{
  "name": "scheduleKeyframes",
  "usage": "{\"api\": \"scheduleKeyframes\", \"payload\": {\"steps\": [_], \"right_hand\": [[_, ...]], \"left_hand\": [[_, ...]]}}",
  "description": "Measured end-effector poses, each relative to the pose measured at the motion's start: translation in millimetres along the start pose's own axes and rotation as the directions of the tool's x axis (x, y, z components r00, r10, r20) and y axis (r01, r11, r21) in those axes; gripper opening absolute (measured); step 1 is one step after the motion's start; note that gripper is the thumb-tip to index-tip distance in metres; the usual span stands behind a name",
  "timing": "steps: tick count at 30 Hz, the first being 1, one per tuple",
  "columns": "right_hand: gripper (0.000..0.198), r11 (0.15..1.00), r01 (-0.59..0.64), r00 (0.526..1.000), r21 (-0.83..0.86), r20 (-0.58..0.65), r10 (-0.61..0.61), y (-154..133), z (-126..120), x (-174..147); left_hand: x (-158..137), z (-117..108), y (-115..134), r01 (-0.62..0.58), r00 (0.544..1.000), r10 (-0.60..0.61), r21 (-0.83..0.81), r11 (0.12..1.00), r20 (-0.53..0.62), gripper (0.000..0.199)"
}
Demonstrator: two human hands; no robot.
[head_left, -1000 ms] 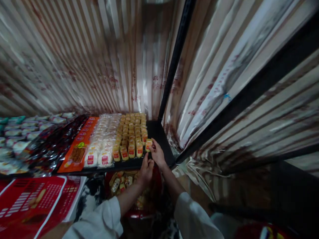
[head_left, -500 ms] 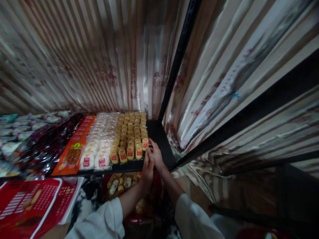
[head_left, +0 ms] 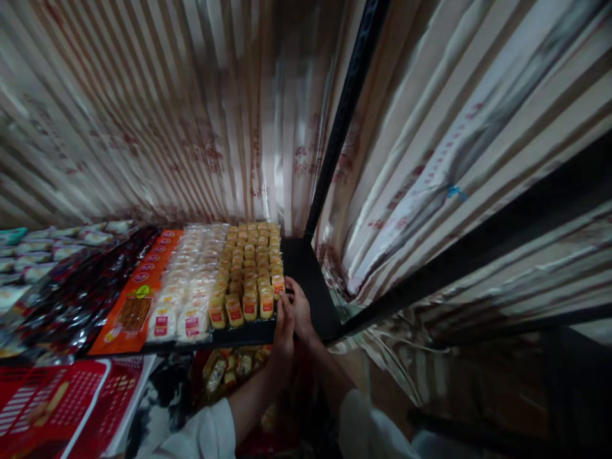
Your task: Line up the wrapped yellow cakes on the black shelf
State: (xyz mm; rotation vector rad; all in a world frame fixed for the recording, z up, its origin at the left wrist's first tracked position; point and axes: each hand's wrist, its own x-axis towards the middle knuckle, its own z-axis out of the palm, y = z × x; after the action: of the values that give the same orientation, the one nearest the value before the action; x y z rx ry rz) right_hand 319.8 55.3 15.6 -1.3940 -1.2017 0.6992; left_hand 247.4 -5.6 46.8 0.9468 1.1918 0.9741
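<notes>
Gripping a yellow packet [head_left: 278, 285] with the right hand [head_left: 300, 311], with narrowed left hand [head_left: 284, 328] just below, perhaps touching. No longer apart from the packet rows [head_left: 249, 271] on the black shelf [head_left: 318, 299]; now right beside, extending them.

Yellow for the small packets [head_left: 250, 261], with red labels [head_left: 249, 308] along the front row; white for the neighbouring packets [head_left: 192, 303], likewise red-labelled; orange with a yellow-green spot [head_left: 143, 291] for the flat bag [head_left: 115, 326]; black for shelf [head_left: 310, 274] and post [head_left: 331, 171]; beige-and-brown stripes, dark red floral print, for the curtain [head_left: 191, 102]; pale, unpatterned, for the sleeves [head_left: 205, 433].
</notes>
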Motion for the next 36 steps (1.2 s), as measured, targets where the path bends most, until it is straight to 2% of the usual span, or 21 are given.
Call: {"api": "scheduleKeyframes", "payload": {"steps": [3,9,14,16,21,25,30,36], "right_hand": [[0.038,0.999,0.013,1.0,-0.034,0.024,-0.012,-2.5,-1.4,0.6],[0.039,0.997,0.012,0.999,-0.076,0.046,-0.009,-8.8,-5.2,-0.3],[0.049,0.991,-0.076,0.997,-0.11,-0.021,0.074,-3.9,-2.1,0.3],[0.052,0.989,-0.11,0.994,-0.101,-0.009,0.109,-0.3,0.0,2.1],[0.047,0.984,-0.141,0.99,-0.108,-0.004,0.142,4.2,3.2,4.6],[0.044,0.991,-0.124,0.992,-0.052,-0.018,0.124,4.9,4.7,5.9],[0.042,0.995,-0.091,0.996,-0.033,-0.029,0.09,3.1,4.4,5.1],[0.046,0.995,-0.085,0.994,-0.049,-0.072,0.082,-3.1,-0.2,-6.0]], "left_hand": [[0.7,-0.9,-1.5,0.014,1.0,-0.013,-0.027,1.0,0.023,0.064],[6.2,1.4,-7.1,0.012,0.999,-0.013,-0.058,0.998,-0.029,0.064],[8.1,0.0,-12.6,-0.01,1.0,0.008,-0.079,0.997,-0.025,0.066],[7.9,0.0,-13.6,-0.02,1.0,0.018,-0.115,0.993,-0.017,0.069],[8.9,0.6,-12.1,0.019,0.999,-0.023,-0.145,0.989,-0.027,0.071],[10.9,-0.5,-5.7,0.02,1.0,-0.02,-0.12,0.993,-0.004,0.068],[8.2,0.6,4.7,0.043,0.998,-0.045,-0.045,0.998,-0.042,0.066],[2.6,1.6,-2.8,0.005,0.999,-0.006,-0.035,0.999,-0.043,0.063]]}}
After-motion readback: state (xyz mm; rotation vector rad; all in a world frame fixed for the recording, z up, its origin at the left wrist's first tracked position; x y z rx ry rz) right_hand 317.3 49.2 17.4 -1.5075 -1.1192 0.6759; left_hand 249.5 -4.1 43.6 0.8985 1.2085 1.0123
